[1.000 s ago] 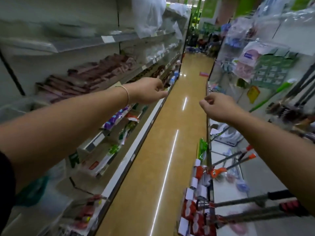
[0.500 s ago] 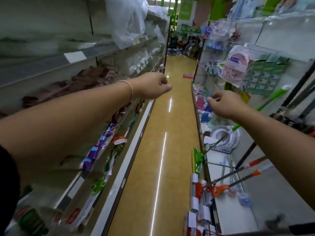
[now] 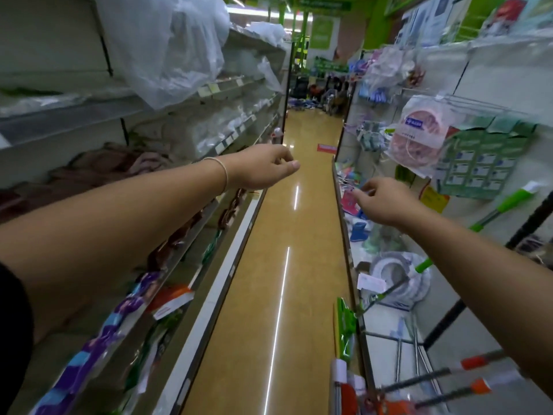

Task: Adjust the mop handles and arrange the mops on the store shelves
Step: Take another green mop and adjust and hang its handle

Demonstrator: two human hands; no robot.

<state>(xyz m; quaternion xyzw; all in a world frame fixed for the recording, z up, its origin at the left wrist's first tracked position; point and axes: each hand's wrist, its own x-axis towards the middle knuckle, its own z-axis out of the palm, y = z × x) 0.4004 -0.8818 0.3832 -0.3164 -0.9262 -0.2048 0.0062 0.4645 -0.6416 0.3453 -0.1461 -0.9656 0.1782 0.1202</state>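
Hands over the aisle: left hand (image 3: 263, 166) and right hand (image 3: 386, 202) both loosely curled, holding nothing; green mop (image 3: 505, 205) leans on the right shelf (image 3: 356, 301); two orange mops (image 3: 475, 374) lie at its near edge; advisable: grasp one handle mid-shaft, both hands.

A glossy tan aisle floor (image 3: 281, 265) ran ahead, streaked with white reflections of ceiling lights. Left of that floor stood grey metal shelving (image 3: 89, 115) loaded with clear plastic-wrapped bundles (image 3: 167, 46). Right of it rose a white display rack (image 3: 493, 79) hung with packaged goods. Beyond the floor's far end, green signs (image 3: 321, 34) hung beside green pillars.
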